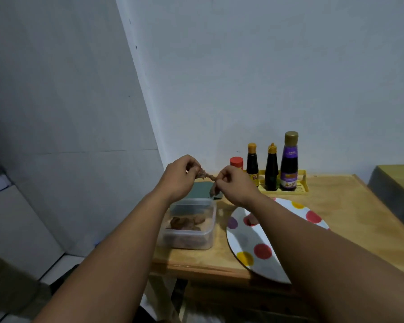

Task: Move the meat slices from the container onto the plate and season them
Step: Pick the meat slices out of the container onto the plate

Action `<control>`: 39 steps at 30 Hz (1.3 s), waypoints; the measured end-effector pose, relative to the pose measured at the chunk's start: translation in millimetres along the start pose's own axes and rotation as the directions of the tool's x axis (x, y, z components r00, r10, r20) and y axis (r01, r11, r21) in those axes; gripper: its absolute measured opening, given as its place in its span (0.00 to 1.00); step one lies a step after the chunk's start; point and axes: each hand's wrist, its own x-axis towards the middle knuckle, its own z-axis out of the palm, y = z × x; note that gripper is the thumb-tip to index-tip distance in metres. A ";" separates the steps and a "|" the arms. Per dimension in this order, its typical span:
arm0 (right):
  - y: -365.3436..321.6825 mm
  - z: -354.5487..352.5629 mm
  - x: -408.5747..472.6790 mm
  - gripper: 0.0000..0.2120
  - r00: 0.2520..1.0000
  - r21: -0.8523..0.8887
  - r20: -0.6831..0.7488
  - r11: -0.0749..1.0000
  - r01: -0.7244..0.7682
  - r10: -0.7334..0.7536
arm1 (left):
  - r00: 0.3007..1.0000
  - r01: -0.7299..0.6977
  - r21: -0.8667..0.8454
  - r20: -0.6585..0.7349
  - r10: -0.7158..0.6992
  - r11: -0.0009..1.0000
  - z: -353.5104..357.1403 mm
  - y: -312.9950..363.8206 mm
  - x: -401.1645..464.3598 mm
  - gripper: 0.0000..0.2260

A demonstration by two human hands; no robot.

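A brown meat slice is stretched in the air between my left hand and my right hand, each pinching one end, above the far side of the container. The clear plastic container sits on the wooden table below and holds more meat slices. To its right lies a white plate with coloured dots, partly hidden by my right forearm. One small dark piece lies on the plate near its far edge.
Behind the plate a yellow rack holds three dark sauce bottles, with a red-capped jar to its left. A dark green lid lies behind the container. The wooden table ends just left of the container.
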 end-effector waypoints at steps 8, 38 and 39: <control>47.1 -76.8 -15.1 0.03 0.993 -0.019 -0.087 0.996 -0.082 0.080 | 0.990 -0.055 0.072 0.134 0.045 0.996 59.2 39.7 2.5 0.02; 95.5 -106.0 -36.2 0.12 0.992 -0.361 0.011 0.926 -0.115 0.128 | 0.902 -0.086 0.178 0.432 0.001 0.980 100.2 47.4 -4.3 0.10; 92.2 -102.1 -34.4 0.12 0.992 -0.361 0.019 0.927 -0.106 0.121 | 0.910 -0.085 0.171 0.414 0.007 0.982 96.2 47.2 -3.5 0.10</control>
